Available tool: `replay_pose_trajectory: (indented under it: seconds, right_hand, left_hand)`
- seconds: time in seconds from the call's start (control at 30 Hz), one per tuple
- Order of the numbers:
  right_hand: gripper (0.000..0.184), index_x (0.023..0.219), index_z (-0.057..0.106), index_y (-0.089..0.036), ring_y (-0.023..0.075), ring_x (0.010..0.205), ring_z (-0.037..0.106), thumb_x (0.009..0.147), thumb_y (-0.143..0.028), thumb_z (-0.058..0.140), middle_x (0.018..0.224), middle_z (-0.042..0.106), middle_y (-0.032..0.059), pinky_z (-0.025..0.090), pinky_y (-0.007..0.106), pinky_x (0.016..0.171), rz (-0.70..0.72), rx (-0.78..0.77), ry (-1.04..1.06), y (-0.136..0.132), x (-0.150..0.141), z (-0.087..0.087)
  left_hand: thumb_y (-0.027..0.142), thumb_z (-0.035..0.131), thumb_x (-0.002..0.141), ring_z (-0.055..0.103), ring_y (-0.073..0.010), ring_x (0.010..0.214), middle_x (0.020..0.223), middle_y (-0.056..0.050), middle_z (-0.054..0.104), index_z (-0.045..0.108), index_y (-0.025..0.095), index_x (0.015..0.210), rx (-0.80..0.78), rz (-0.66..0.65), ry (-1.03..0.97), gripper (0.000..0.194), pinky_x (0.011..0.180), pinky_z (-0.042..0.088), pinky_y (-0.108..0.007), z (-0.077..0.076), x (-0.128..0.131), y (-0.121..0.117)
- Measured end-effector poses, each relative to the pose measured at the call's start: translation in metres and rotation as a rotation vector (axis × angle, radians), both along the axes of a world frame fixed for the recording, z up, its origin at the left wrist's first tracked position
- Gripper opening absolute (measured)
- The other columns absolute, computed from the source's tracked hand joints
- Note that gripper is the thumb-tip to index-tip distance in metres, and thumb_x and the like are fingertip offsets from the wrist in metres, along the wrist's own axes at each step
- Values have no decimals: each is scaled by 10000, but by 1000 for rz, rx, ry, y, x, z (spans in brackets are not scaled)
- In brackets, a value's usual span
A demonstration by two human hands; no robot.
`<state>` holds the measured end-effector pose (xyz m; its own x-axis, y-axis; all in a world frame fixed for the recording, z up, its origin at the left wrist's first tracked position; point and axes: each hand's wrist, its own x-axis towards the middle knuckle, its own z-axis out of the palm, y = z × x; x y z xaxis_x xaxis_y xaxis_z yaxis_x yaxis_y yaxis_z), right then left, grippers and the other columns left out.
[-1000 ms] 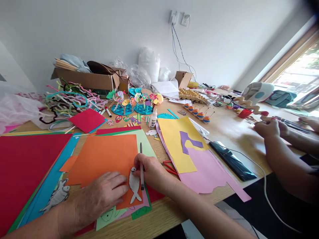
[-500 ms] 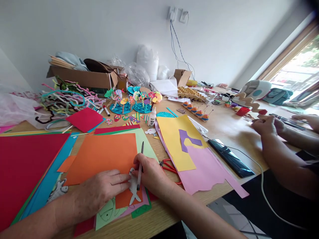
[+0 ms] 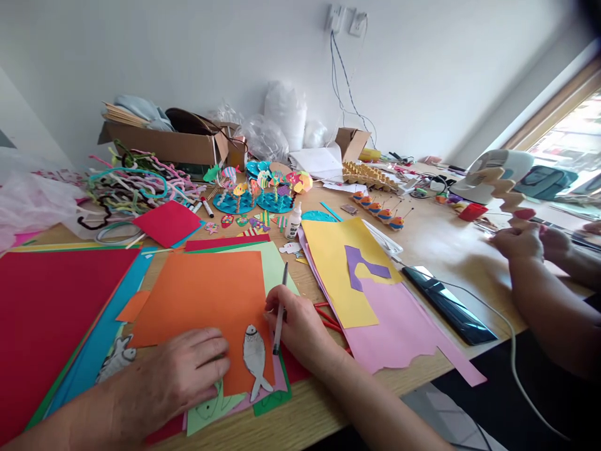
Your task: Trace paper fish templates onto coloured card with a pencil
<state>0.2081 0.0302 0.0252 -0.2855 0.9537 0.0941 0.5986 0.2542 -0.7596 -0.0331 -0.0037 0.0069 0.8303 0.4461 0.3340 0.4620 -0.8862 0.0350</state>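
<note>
A grey paper fish cutout (image 3: 254,357) lies on the orange sheet (image 3: 211,288), close to its right edge, with the tail toward me. My left hand (image 3: 195,363) rests on the orange sheet to the left of the fish, fingers flat and slightly spread. Between the fingers of my right hand (image 3: 295,319) is a pen (image 3: 280,319), held just right of the fish with one end pointing up. Below the orange sheet a light green sheet (image 3: 200,423) with a drawn fish outline sticks out.
Yellow paper (image 3: 328,263) and pink paper (image 3: 399,332) lie on the right, by a black glossy case (image 3: 448,304). Red-handled pliers or scissors (image 3: 331,319) are partly covered. Behind stand a glue bottle (image 3: 293,221) and blue fish decorations (image 3: 277,199). Another person's hands (image 3: 526,241) work at right.
My left fingers have come off the fish cutout and drawn back left. My right hand has moved slightly away from it with the pen, leaving the whole fish visible.
</note>
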Motion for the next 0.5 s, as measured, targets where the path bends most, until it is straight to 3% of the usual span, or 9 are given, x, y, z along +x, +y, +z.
replay_pose_trajectory:
  seconds: [0.1,0.3,0.5]
  right_hand:
    - [154,806,521,-230,159,662,566,743,-108,590,672,589,-37,380,245,612,-49,-36,7,1,5,3]
    - [96,786,520,-221,145,633,570,752,-217,610,745,625,-17,408,237,558,-152,-216,297,3,16,11]
    - [148,786,519,-222,144,604,541,730,-121,612,658,589,-34,345,225,532,-91,-210,21,-22,22,15]
  left_hand:
    - [173,499,959,629,-200,915,961,-56,685,624,207,946,37,-39,6,131,870,510,-300,5,1,8]
    - [61,453,931,634,-183,779,885,-57,679,625,202,925,76,-115,81,223,765,529,-277,14,6,18]
    - [9,449,884,589,-172,659,759,-41,637,606,192,870,78,-134,158,241,661,524,-252,20,13,21]
